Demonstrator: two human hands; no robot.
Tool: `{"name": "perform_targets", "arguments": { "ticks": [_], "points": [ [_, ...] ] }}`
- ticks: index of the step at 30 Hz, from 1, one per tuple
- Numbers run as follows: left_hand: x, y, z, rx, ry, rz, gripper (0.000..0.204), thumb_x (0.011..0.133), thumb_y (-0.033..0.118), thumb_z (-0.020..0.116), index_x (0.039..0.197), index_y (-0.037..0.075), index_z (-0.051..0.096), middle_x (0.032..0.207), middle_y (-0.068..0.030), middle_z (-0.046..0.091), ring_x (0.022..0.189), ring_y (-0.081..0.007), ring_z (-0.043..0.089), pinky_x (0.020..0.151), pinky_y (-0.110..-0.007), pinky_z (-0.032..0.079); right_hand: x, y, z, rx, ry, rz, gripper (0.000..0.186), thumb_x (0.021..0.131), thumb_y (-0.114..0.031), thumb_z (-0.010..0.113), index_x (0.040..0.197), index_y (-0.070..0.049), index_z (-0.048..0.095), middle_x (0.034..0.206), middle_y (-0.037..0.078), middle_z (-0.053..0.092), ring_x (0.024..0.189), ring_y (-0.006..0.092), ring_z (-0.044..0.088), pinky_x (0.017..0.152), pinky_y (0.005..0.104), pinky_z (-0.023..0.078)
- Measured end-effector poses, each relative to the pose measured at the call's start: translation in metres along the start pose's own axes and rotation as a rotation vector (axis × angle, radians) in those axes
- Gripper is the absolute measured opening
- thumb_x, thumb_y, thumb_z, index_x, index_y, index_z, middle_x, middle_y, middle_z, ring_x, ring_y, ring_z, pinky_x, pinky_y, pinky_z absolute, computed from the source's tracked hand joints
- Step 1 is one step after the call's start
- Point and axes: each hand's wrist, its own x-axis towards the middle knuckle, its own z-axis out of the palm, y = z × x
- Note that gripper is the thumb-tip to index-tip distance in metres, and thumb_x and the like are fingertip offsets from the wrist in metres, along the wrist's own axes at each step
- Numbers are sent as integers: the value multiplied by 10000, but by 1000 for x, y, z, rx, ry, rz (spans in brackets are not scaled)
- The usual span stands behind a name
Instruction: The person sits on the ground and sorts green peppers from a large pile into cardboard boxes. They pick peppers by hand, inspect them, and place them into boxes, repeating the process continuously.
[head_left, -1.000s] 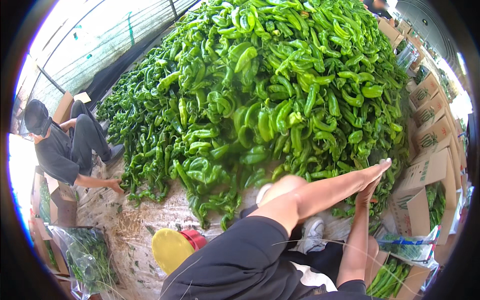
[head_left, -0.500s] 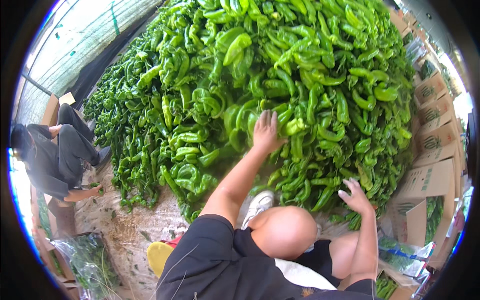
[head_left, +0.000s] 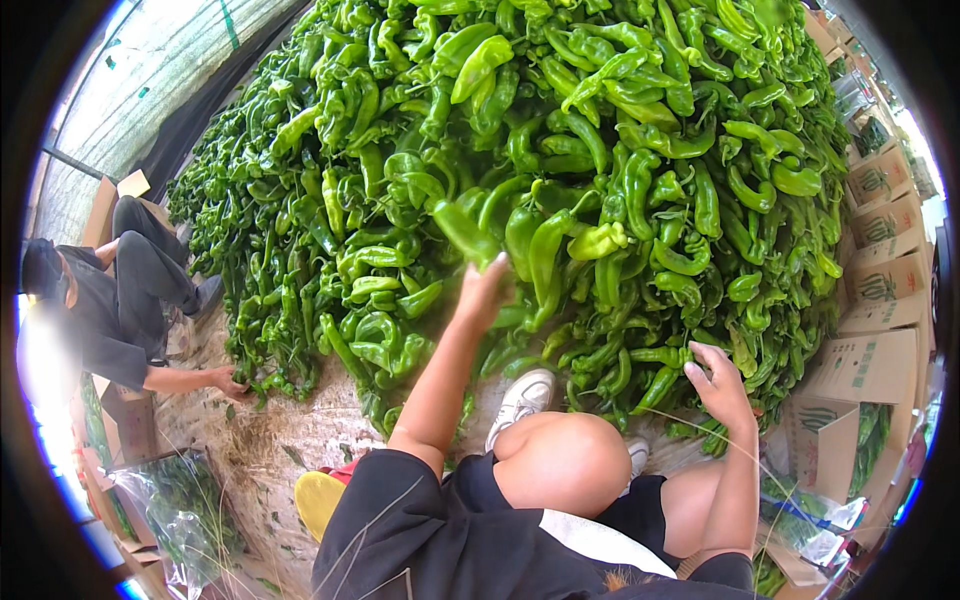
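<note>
A tall heap of long green peppers (head_left: 640, 190) fills the space before me. My left hand (head_left: 485, 292) is closed round the lower end of a light green pepper (head_left: 464, 232), raised in front of the heap and slightly blurred. To the right, my right hand (head_left: 722, 388) is at the heap's lower edge. Its thumb and fingers are apart, and the fingertips come up against a pepper (head_left: 658, 355) lying there. I cannot see anything held in that hand.
At the left a co-worker (head_left: 125, 310) sits, one hand down at the heap's edge. Cardboard boxes (head_left: 855, 365) line the right side, the nearest with peppers inside. A clear plastic bag of greens (head_left: 185, 520) stands lower left. Behind my left arm shows a yellow-topped seat (head_left: 318, 510).
My left hand has drawn back from the heap toward me and left, now with a pepper in it. My right hand's fingers have curled inward slightly. The co-worker's hand has reached to the heap.
</note>
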Motion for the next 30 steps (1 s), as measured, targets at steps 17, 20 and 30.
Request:
{"name": "perform_targets", "arguments": {
  "ticks": [17, 20, 30],
  "points": [
    [19, -71, 54, 1017, 262, 372, 727, 691, 224, 795, 1276, 21, 415, 1209, -240, 494, 1123, -384, 518, 917, -449, 472, 13, -31, 21, 1320, 171, 49, 344, 991, -372, 497, 1084, -43, 530, 898, 87, 616, 697, 190, 612, 670, 354, 532],
    [36, -93, 35, 747, 183, 487, 633, 706, 104, 717, 1258, 29, 416, 1209, -186, 532, 997, -295, 606, 822, -385, 523, 15, -45, 16, 1414, 58, 86, 422, 1000, -440, 450, 1181, -68, 533, 1031, 93, 616, 806, 198, 629, 698, 369, 540],
    [-98, -26, 153, -259, -725, -58, 648, 1008, 152, 463, 1539, 166, 92, 1512, -104, 293, 1366, -266, 346, 1086, -419, 363, 35, -53, 49, 1332, 89, -177, 398, 1026, -275, 451, 1368, -74, 428, 1310, 58, 510, 1254, 175, 432, 1093, 350, 306]
  ]
}}
